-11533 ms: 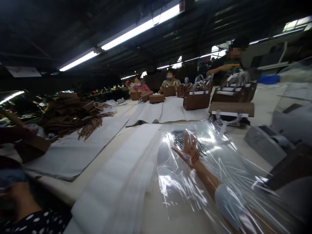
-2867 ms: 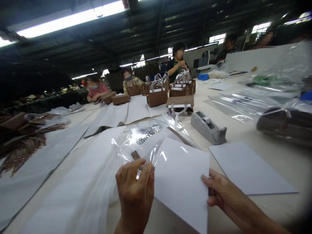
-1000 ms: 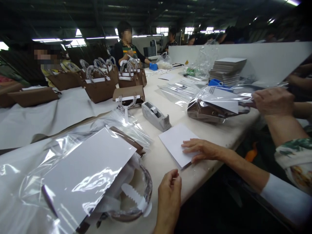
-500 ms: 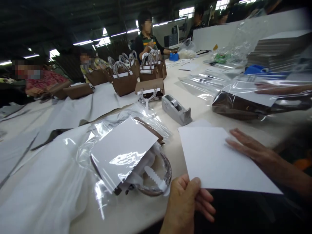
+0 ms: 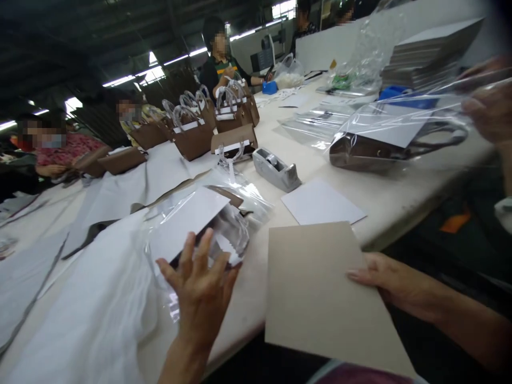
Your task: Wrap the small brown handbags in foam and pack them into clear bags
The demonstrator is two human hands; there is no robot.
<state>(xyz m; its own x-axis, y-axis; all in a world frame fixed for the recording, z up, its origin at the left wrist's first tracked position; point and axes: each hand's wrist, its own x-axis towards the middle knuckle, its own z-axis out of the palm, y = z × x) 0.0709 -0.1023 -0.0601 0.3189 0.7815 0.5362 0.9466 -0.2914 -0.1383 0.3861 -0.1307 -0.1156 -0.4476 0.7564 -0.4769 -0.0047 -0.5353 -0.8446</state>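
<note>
My right hand (image 5: 378,277) grips the right edge of a cardboard sheet (image 5: 316,293), thumb on top, its grey-beige face towards me. Fingers spread, my left hand (image 5: 204,282) is over the near edge of a bagged handbag (image 5: 236,226), whose handles are wrapped in clear film. On that handbag lies a white sheet (image 5: 188,213) under clear plastic. I cannot tell whether the left fingertips touch the plastic. Another white sheet (image 5: 322,202) lies flat on the table just beyond the cardboard.
A grey tape dispenser (image 5: 276,169) stands mid-table. At right, a co-worker's hand (image 5: 488,106) holds the plastic around another handbag (image 5: 360,152). Brown handbags (image 5: 194,138) stand farther back. White wrapping sheets (image 5: 92,309) cover the left side; a stack of boards (image 5: 424,58) rises at back right.
My left hand has let go of the sheet and moved left to the bagged handbag. The right hand now holds a board showing its grey-beige side; a white sheet lies on the table.
</note>
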